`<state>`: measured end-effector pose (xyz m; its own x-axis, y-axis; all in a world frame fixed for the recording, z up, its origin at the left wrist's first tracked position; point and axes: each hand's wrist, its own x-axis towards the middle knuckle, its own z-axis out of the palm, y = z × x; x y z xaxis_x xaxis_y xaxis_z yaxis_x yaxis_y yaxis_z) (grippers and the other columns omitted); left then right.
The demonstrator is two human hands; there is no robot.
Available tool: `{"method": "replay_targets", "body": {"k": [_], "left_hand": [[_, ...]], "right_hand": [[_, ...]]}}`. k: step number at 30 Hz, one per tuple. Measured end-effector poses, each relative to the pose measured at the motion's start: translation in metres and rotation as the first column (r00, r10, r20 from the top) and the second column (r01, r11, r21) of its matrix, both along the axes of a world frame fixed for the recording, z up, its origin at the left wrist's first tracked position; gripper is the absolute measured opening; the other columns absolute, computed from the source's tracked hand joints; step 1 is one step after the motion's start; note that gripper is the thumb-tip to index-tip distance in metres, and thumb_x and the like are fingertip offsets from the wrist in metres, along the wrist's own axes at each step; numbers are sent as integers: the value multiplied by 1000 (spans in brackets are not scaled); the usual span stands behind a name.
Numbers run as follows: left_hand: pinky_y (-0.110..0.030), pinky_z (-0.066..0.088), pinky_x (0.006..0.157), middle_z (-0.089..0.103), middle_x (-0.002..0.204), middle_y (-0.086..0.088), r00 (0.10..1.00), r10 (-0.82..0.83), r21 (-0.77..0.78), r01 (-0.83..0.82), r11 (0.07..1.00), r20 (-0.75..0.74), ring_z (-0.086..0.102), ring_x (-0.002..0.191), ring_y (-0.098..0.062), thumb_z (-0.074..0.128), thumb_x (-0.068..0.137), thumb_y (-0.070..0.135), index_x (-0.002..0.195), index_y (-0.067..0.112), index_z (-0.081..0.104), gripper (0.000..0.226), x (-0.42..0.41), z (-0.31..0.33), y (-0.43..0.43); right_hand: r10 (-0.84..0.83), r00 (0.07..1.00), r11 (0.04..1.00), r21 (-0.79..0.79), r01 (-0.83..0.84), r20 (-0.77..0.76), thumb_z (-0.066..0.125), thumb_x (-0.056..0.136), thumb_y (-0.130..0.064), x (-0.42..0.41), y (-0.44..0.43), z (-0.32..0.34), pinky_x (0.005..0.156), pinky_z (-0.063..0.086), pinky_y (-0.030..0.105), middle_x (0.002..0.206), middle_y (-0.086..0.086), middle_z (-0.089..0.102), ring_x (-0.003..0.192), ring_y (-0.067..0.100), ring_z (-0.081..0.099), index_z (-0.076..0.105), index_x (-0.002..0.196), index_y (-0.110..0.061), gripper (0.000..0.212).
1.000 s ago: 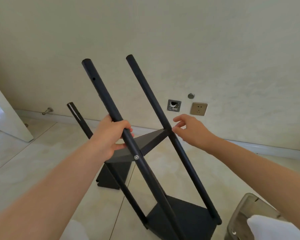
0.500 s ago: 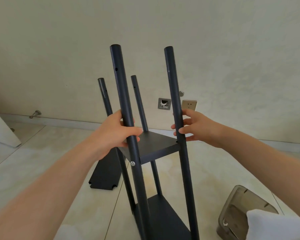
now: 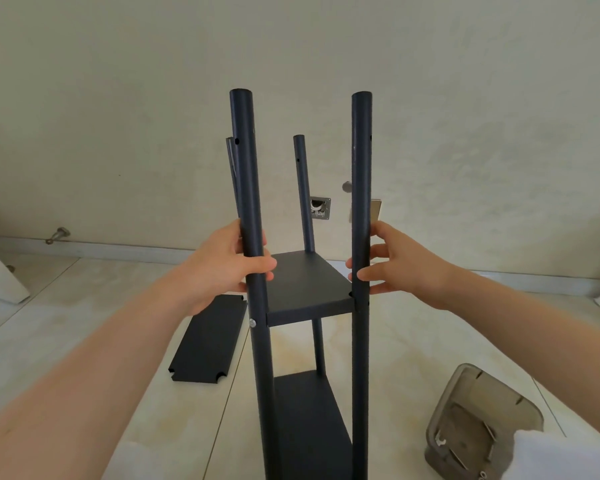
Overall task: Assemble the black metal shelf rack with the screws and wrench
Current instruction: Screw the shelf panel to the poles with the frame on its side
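Shelf rack (image 3: 309,285) is being steadied, left hand (image 3: 219,271) and right hand (image 3: 402,268) each gripping a front post (image 3: 246,168); loose shelf (image 3: 205,341) probably going on next.

Wall socket (image 3: 376,210) — door stopper (image 3: 59,234).

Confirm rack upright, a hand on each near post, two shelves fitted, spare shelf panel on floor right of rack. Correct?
No: the head view shows the spare shelf panel on the floor left of the rack, not right. The left hand holds the near left post, the right hand the near right post; upper shelf and lower shelf are fitted.
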<state>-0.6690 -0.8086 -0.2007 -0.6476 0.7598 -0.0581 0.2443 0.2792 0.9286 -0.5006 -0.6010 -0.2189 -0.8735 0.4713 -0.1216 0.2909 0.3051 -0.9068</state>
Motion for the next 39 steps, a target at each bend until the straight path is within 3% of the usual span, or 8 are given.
{"method": "replay_targets", "body": {"k": [8,15,20,26,32,36,39], "left_hand": [[-40,60,81,72,82,5,994,-7,-42,2,999,-113,72,89,-17,73,88,8,104,20,54,27,-1,-17,12],[-25,56,68,65,104,3,962,2,-163,-48,985,-273,68,93,-17,77,86,18,104,23,54,30,-6,-27,12],[-39,61,84,63,116,-3,954,2,-253,-81,964,-299,66,105,-25,77,87,21,126,14,53,47,1,-27,9],[-43,61,85,64,110,-5,947,27,-272,-119,955,-319,67,100,-26,78,86,22,120,11,57,42,10,-35,6],[-40,61,84,66,102,-1,936,86,-250,-179,952,-341,67,94,-21,80,83,22,110,14,60,35,14,-50,-1],[-42,59,87,68,93,0,937,130,-243,-215,946,-324,68,90,-20,81,82,19,98,16,61,26,16,-61,-6],[-35,58,84,66,89,3,928,148,-260,-245,934,-343,68,87,-19,79,84,21,102,14,62,26,17,-71,-10]], "right_hand": [[17,999,996,85,-20,41,71,82,5,8,7,-8,66,61,26,105,-3,69,94,14,68,39,126,-36,68],[79,994,992,88,-85,71,71,86,-5,12,4,-13,72,61,26,103,-8,70,97,9,67,45,103,-42,48],[105,991,990,87,-112,88,71,87,-7,13,2,-16,75,60,27,110,-5,66,101,12,66,44,102,-40,45],[129,985,986,87,-139,119,69,89,-9,19,3,-20,79,61,29,106,-8,69,100,9,67,48,104,-36,37],[162,977,978,111,-178,138,66,92,-13,24,1,-25,69,58,19,102,-12,70,90,-4,66,57,104,-32,25],[206,959,957,165,-239,195,66,91,-16,24,-3,-28,79,60,25,104,-10,70,95,4,68,61,100,-32,19],[241,943,937,198,-288,230,65,92,-18,23,-8,-30,81,59,25,107,-5,68,98,12,67,62,102,-29,15]]}}
